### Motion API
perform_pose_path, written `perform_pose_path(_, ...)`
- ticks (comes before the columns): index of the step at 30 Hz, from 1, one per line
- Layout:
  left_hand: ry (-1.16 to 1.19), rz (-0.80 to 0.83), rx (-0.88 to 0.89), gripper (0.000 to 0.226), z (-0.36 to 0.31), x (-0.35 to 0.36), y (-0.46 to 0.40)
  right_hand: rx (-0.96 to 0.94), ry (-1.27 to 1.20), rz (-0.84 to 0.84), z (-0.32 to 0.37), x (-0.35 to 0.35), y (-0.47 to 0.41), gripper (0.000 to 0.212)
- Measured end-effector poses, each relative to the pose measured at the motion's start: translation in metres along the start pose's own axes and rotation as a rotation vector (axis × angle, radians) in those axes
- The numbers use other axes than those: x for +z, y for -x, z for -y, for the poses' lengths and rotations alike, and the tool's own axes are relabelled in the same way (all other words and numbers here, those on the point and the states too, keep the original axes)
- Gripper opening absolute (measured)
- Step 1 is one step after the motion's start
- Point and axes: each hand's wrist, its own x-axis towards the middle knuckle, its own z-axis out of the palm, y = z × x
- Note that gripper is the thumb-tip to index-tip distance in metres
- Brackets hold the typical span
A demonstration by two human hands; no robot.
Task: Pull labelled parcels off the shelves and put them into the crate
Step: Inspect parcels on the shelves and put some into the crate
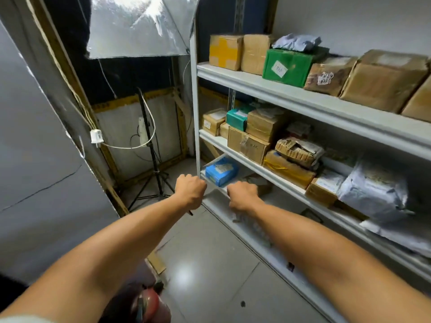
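A grey metal shelf rack (268,86) on the right holds many parcels. On the low shelf lies a blue parcel (221,171) with a white label. A brown parcel (264,185) sits just behind my right hand (242,194). That hand hovers at the low shelf's front edge with its fingers curled under, and what they touch is hidden. My left hand (190,191) is a fist beside the rack's corner post. A thin dark pen-like thing (190,212) pokes out below it. The top shelf carries a green labelled box (289,66). No crate is in view.
A light stand (151,148) with a reflective umbrella (140,26) stands in the far left corner, and a white cord (130,146) hangs across it. A grey panel (35,171) leans at the left. A red cylinder (149,301) sits on the tiled floor near my feet.
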Motion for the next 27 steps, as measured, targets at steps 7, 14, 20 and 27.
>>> perform_pose_path(7,0.044,-0.095,0.134,0.023,0.022,0.019,-0.087,0.108,-0.067,0.014,-0.001,-0.011,-0.087,0.035)
perform_pose_path(14,0.025,-0.037,0.12,0.023,0.064,0.035,-0.197,0.091,-0.137,0.018,-0.022,-0.023,-0.214,0.032)
perform_pose_path(20,0.257,0.093,-0.02,0.033,0.107,0.042,-0.293,0.116,-0.293,0.021,-0.032,-0.024,-0.311,0.028)
perform_pose_path(27,0.563,0.085,-0.044,0.051,0.148,0.057,-0.412,0.264,-0.759,0.022,-0.025,-0.018,-0.416,0.049)
